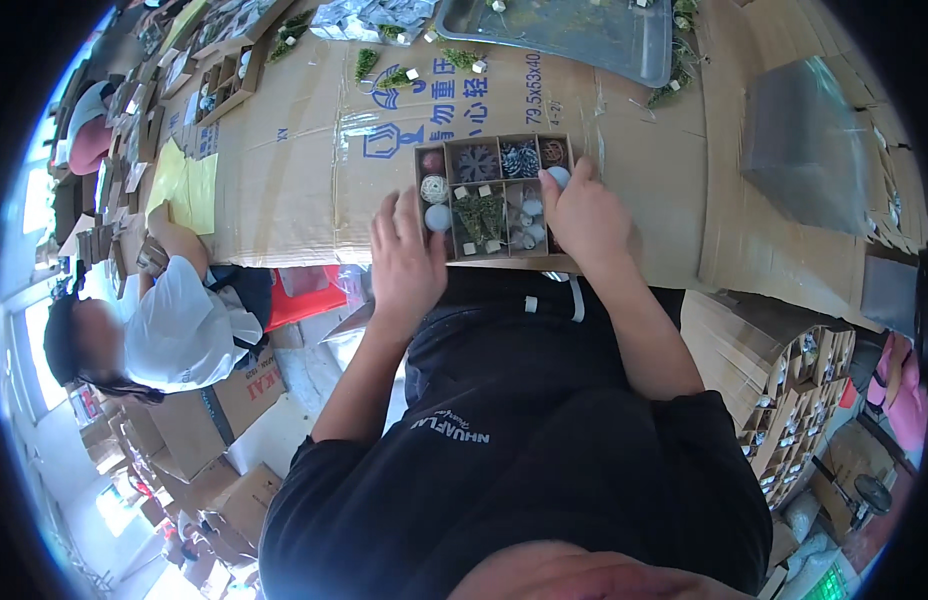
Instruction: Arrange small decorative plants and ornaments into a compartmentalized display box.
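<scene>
A shallow divided box [495, 186] of brown board lies on the cardboard-covered table in front of me. Its compartments hold a dark red ball [432, 162], a white woven ball [434, 189], a white ball [438, 218], a grey snowflake [476, 163], frosted pine cones [519, 157], green sprigs with pale blocks [479, 217], small pale baubles [531, 222] and a brown wicker ball [553, 151]. My left hand [408, 255] rests at the left wall, fingers stretched and apart. My right hand [590, 215] grips the right wall, its thumb beside another white ball [559, 177]; it hides the lower right compartment.
A grey tray [574, 35] and loose green sprigs [462, 60] lie at the far side. To the right sits a clear plastic-wrapped stack [806, 145]; filled boxes are stacked [799, 400] below. A co-worker [189, 335] in white sits at left beside yellow paper [192, 188].
</scene>
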Tool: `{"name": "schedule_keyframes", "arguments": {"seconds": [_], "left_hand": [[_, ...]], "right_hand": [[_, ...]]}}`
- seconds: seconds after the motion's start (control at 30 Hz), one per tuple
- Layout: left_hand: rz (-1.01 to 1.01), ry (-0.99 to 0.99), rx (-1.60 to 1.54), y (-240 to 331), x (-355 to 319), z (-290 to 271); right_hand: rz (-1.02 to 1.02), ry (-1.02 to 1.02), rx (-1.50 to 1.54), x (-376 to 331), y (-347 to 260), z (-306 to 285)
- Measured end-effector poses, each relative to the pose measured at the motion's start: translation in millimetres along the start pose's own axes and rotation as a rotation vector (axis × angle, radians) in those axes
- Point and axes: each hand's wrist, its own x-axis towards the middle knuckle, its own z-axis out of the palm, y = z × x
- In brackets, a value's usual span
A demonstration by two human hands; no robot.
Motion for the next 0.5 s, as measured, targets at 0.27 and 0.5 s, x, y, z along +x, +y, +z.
{"name": "schedule_keyframes", "arguments": {"seconds": [0.27,0.5], "left_hand": [[0.056,-0.235,0.229,4,11,17],[-0.545,0.120,0.642,-127,67,-53]], "right_hand": [[-0.033,0.003,-0.024,7,-32,10],[-0.652,-0.101,0.619,7,-110,38]]}}
